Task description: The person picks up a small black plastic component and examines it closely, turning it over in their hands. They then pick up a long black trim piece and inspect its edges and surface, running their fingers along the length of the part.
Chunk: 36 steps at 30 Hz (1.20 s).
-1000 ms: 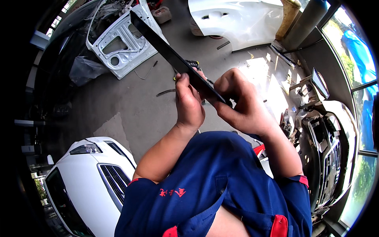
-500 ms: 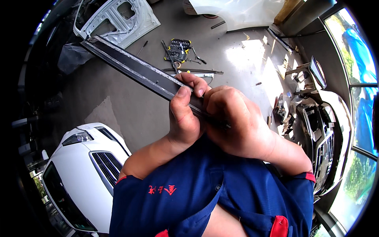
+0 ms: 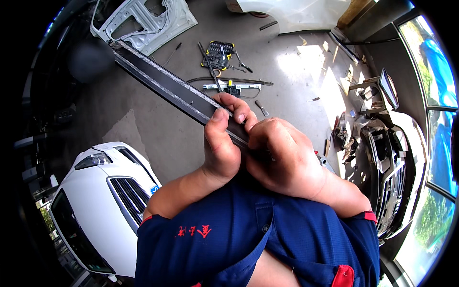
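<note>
A long, flat black trim strip (image 3: 165,82) slants from the upper left down to my hands, with rough pale grey lines running along its face. My left hand (image 3: 223,143) grips it near its lower end, thumb on the near edge and fingers at the far edge. Close against that hand, my right hand (image 3: 291,160) is closed round the strip's lower end. Its curled fingers hide that end, so I cannot see whether they hold anything else there.
On the grey floor beyond lie a black tool case (image 3: 221,53), a window regulator (image 3: 217,87) and several hand tools. A bare door shell (image 3: 143,26) lies far left. A white car (image 3: 95,210) stands left, a removed front bumper (image 3: 413,158) right, a white body panel (image 3: 306,14) at the back.
My right hand has dropped slightly and turned a little at the strip's lower end. The strip's far end sits slightly further right. My left hand keeps its grip.
</note>
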Each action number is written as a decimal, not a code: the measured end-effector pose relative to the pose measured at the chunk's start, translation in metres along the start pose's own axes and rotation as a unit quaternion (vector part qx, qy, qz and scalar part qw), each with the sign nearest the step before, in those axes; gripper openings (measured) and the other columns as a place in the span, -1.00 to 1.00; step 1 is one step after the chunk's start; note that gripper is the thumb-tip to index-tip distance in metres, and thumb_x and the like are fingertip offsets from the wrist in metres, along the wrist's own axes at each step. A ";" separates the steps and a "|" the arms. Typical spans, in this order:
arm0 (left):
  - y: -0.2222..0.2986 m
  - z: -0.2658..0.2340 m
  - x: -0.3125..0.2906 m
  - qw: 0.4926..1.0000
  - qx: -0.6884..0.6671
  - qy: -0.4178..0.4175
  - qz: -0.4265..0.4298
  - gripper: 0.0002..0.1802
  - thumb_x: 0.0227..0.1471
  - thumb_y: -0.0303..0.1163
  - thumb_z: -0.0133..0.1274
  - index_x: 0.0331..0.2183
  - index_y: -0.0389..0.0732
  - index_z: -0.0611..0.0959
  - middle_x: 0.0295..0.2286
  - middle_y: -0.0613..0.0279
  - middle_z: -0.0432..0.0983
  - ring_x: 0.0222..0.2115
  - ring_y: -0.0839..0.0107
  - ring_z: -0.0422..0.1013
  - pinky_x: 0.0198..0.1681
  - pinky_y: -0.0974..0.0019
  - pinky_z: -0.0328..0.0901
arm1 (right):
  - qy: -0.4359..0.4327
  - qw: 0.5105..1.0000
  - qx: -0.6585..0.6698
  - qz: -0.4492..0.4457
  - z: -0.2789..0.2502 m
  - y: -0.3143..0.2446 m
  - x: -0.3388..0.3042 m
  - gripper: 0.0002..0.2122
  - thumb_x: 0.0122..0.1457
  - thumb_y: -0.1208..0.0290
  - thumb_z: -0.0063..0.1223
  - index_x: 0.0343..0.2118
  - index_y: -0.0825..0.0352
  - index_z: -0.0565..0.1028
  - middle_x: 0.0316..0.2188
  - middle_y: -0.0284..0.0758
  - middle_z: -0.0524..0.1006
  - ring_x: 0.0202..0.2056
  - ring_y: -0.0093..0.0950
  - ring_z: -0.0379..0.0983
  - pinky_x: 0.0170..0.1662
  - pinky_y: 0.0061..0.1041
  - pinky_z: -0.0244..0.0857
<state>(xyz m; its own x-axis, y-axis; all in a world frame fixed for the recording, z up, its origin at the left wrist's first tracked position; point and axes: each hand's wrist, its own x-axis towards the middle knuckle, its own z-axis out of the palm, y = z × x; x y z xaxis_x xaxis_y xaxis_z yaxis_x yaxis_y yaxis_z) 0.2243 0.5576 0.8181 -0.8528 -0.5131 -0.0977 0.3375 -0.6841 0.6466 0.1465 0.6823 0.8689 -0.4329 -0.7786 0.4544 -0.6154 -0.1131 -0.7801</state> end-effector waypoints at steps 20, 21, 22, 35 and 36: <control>0.007 0.003 0.004 0.999 0.031 -0.016 -0.019 -0.65 0.25 -0.07 -0.12 -0.10 -0.13 0.36 -0.38 0.23 0.27 -0.39 0.40 0.29 -0.21 0.28 0.31 | 0.071 0.996 -0.041 -0.023 0.012 0.001 -0.004 -0.76 -0.06 0.68 0.19 -0.31 0.35 0.41 -0.43 -0.25 0.41 -0.40 -0.22 0.46 -0.28 -0.30 0.38; 0.007 0.002 0.003 0.999 0.043 -0.014 -0.020 -0.65 0.25 -0.07 -0.12 -0.11 -0.13 0.37 -0.38 0.23 0.27 -0.38 0.40 0.29 -0.21 0.28 0.31 | 0.058 0.997 -0.051 -0.024 0.013 0.000 -0.004 -0.76 -0.06 0.68 0.19 -0.31 0.35 0.41 -0.43 -0.24 0.41 -0.40 -0.22 0.46 -0.28 -0.30 0.38; 0.007 0.001 0.003 0.999 0.044 -0.015 -0.024 -0.65 0.25 -0.07 -0.12 -0.11 -0.13 0.37 -0.38 0.23 0.27 -0.38 0.40 0.29 -0.21 0.28 0.31 | 0.060 0.997 -0.051 -0.022 0.013 0.000 -0.005 -0.76 -0.06 0.68 0.19 -0.31 0.35 0.41 -0.43 -0.24 0.41 -0.40 -0.22 0.46 -0.28 -0.30 0.38; 0.009 -0.004 0.005 0.998 0.032 0.006 -0.048 -0.52 0.23 0.10 -0.09 -0.13 -0.13 0.43 -0.40 0.25 0.32 -0.39 0.36 0.27 -0.20 0.25 0.25 | 0.077 0.996 -0.046 -0.001 0.017 0.002 -0.008 -0.70 -0.10 0.73 0.29 -0.32 0.34 0.42 -0.41 -0.20 0.53 -0.37 -0.19 0.54 -0.30 -0.34 0.43; 0.008 -0.006 0.004 0.998 0.028 0.004 -0.053 -0.52 0.23 0.10 -0.09 -0.13 -0.13 0.43 -0.40 0.25 0.32 -0.39 0.36 0.27 -0.20 0.24 0.25 | 0.060 0.997 -0.050 -0.006 0.017 0.002 -0.008 -0.70 -0.09 0.73 0.29 -0.32 0.34 0.42 -0.42 -0.21 0.52 -0.38 -0.20 0.54 -0.30 -0.33 0.43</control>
<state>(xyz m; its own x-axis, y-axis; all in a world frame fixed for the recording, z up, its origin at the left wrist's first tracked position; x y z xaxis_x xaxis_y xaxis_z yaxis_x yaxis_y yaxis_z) 0.2259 0.5469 0.8187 -0.8797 -0.4426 -0.1738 0.2220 -0.7054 0.6731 0.1602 0.6779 0.8561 -0.4982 -0.6968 0.5159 -0.6801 -0.0549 -0.7310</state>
